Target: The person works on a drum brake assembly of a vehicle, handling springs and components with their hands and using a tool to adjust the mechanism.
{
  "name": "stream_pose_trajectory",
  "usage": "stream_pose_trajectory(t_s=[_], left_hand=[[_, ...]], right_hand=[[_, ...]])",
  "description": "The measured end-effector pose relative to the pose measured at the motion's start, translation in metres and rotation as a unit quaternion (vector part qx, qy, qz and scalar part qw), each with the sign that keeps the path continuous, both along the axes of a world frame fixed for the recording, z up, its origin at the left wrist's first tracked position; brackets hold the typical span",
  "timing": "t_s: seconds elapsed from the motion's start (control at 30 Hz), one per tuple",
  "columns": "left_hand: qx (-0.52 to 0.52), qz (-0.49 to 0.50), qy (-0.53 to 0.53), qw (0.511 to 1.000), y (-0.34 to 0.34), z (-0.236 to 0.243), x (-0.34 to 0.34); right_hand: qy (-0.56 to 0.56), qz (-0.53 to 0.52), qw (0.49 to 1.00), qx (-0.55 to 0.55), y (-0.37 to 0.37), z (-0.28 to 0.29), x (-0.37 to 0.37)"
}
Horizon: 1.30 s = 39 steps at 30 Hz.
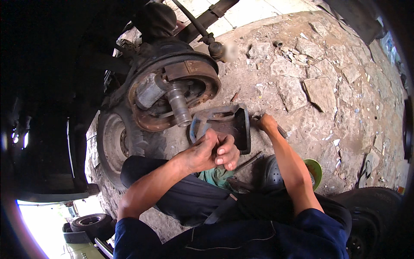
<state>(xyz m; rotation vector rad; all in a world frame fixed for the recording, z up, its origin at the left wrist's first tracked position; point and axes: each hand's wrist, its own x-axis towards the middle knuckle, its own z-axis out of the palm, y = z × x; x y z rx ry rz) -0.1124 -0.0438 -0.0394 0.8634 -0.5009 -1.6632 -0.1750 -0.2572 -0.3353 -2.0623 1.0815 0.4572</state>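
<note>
In front of my body is my left hand [216, 152], its fingers curled toward the thumb; what they hold, if anything, is hidden. To the right, my right hand [268, 123] grips a dark bar-like tool [282, 132] near the ground, part of it sticking out on each side of the fist. A dark open tray [244, 129] with a worn blue edge lies between and beyond my hands. Past it at the left stands a vehicle's exposed wheel hub with its bare axle spindle [179, 105] and curved rusty brake shoe [189, 69].
A tyred wheel [114, 142] leans beneath the vehicle on the left. By my legs are a green cloth [217, 178], a grey clog [272, 173] and a green bowl [315, 169]. Broken stone slabs [321, 93] cover the ground at right. Another tyre [371, 207] lies lower right.
</note>
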Motion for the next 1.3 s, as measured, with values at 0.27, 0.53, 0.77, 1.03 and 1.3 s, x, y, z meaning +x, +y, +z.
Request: stream_pose_trajectory(t_s=[0.27,0.53,0.77,1.03,1.3], left_hand=[[-0.058,-0.058,0.070,0.994,0.002,0.004,-0.002],[-0.082,-0.041,0.093,0.991,0.005,0.007,0.002],[0.165,0.059,-0.122,0.977,0.010,-0.006,-0.007],[0.237,0.092,-0.148,0.956,0.024,-0.016,0.005],[0.276,0.124,-0.211,0.929,0.059,-0.020,0.013]], right_hand=[[0.049,0.076,0.993,-0.074,0.015,-0.012,-0.003],[0.067,0.178,0.980,-0.059,0.002,0.019,0.015],[-0.026,0.145,0.981,-0.127,-0.029,0.031,0.080],[-0.131,0.263,0.942,-0.164,-0.040,-0.017,0.132],[-0.202,0.358,0.871,-0.268,-0.040,-0.033,0.139]])
